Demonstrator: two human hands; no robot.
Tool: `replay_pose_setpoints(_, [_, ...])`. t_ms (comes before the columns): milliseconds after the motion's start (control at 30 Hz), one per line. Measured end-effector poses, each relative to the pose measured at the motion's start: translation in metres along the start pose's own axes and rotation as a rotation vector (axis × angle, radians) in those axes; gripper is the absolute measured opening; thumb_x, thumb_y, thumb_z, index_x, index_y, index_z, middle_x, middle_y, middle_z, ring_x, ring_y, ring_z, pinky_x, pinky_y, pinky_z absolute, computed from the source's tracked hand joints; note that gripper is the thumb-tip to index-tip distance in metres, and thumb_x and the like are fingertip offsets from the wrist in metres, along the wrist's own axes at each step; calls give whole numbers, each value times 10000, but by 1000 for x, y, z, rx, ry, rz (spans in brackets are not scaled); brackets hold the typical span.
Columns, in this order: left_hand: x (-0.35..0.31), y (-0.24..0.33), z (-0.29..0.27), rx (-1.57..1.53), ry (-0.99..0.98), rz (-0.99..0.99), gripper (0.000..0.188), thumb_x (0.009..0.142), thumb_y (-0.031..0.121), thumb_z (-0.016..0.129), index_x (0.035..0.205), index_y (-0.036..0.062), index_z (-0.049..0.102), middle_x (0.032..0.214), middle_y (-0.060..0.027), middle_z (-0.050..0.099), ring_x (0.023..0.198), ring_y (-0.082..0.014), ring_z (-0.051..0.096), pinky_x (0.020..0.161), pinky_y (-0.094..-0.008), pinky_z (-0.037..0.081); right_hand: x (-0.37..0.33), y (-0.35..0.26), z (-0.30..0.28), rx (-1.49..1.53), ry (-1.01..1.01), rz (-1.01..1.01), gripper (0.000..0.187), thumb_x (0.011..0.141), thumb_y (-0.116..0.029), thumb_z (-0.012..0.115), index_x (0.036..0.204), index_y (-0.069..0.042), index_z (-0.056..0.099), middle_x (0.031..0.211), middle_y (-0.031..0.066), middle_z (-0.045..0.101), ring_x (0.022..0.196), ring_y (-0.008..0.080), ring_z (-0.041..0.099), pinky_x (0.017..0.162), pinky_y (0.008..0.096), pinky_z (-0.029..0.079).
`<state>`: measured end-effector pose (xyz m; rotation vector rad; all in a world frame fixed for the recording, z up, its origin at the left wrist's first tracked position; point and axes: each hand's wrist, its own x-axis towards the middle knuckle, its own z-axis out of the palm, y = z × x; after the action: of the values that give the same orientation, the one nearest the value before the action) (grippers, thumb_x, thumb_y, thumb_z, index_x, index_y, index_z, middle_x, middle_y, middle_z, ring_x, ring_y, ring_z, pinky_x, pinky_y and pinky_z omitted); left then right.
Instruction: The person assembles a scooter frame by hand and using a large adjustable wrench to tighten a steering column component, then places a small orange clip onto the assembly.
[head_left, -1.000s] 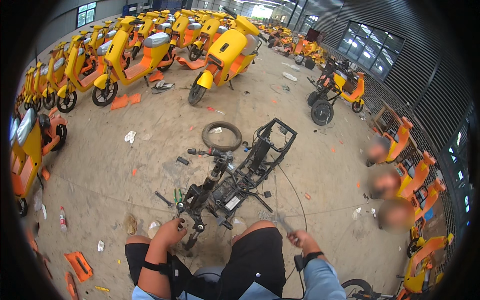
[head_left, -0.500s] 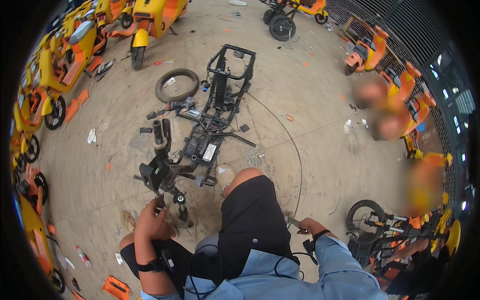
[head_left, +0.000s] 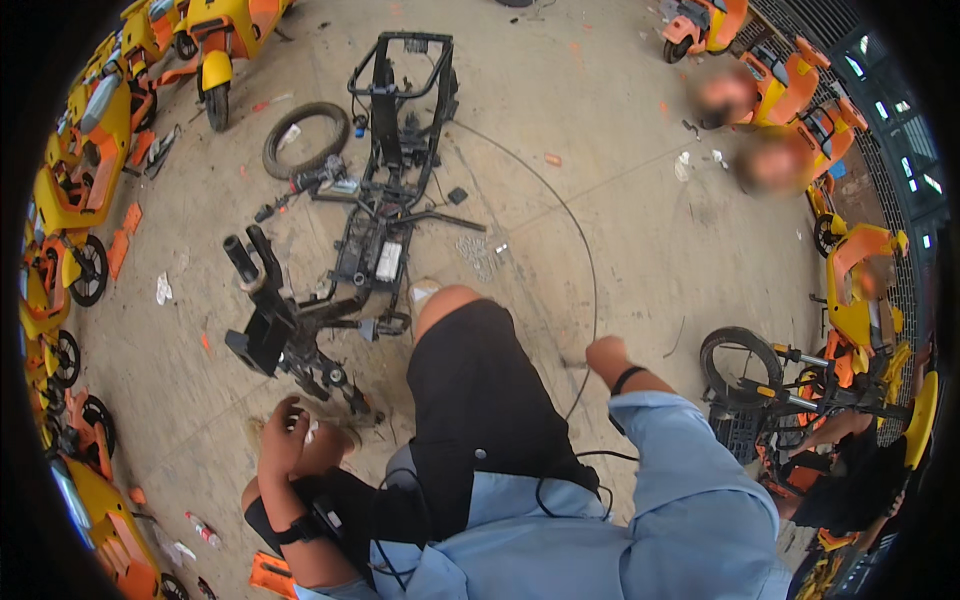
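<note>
A stripped black scooter frame (head_left: 400,150) lies on the concrete in front of me. Its steering column and front fork (head_left: 290,335) are at the near left end, beside my left hand. My left hand (head_left: 284,440) is apart from the fork's lower end, its fingers curled in; something pale shows by the fingertips, too small to name. My right hand (head_left: 607,360) is out to the right, closed around a metal hand tool (head_left: 574,363), which is smeared by motion so that its exact kind is unclear. Behind that tool runs a long black cable (head_left: 592,270) in a curve.
A loose tyre (head_left: 306,140) lies beyond the frame. Yellow and orange scooters (head_left: 90,190) line the left side, and more (head_left: 850,290) stand at right. Close on my right is a partly dismantled scooter's wheel (head_left: 741,368). Small bolts (head_left: 475,257) are scattered near my knee.
My view has shifted, so the frame sits further left and higher. My right hand has risen with the tool. My left hand has come away from the fork.
</note>
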<state>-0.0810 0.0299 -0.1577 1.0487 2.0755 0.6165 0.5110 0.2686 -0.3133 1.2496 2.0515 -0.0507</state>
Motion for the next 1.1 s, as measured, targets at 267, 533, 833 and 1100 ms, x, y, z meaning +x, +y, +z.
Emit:
replay_pose_setpoints(267, [8, 0, 6, -46, -59, -34, 354, 961, 156, 574, 1276, -5, 552, 1108, -161, 668, 1002, -238, 636, 874, -350, 496, -54, 78, 62, 2321, -844, 774, 192, 936, -143, 627, 875, 39, 610, 727, 35, 629, 510, 43, 534, 390, 201, 338])
replay_pose_setpoints(533, [23, 20, 15, -27, -124, -25, 357, 964, 165, 574, 1287, 14, 544, 1074, -175, 682, 974, -248, 663, 837, -347, 514, -100, 52, 53, 1107, -664, 335, 223, 889, -205, 654, 1018, -24, 639, 807, 103, 683, 610, 219, 655, 518, 361, 497])
replay_pose_setpoints(833, [32, 18, 30, 11, -138, -29, 370, 963, 172, 573, 1295, 12, 544, 1085, -162, 675, 974, -232, 648, 849, -341, 504, -143, -1, 89, 420, -321, 264, 261, 905, -170, 550, 1143, -69, 582, 918, 178, 702, 877, 353, 689, 711, 477, 542])
replay_pose_setpoints(1100, [36, 27, 38, 24, -183, -75, 377, 970, 175, 566, 1304, 4, 535, 1110, -147, 657, 997, -216, 622, 867, -332, 486, -121, -38, 116, 1903, -363, 960, 268, 899, -143, 655, 1049, 71, 595, 801, 177, 646, 583, 279, 630, 498, 415, 544])
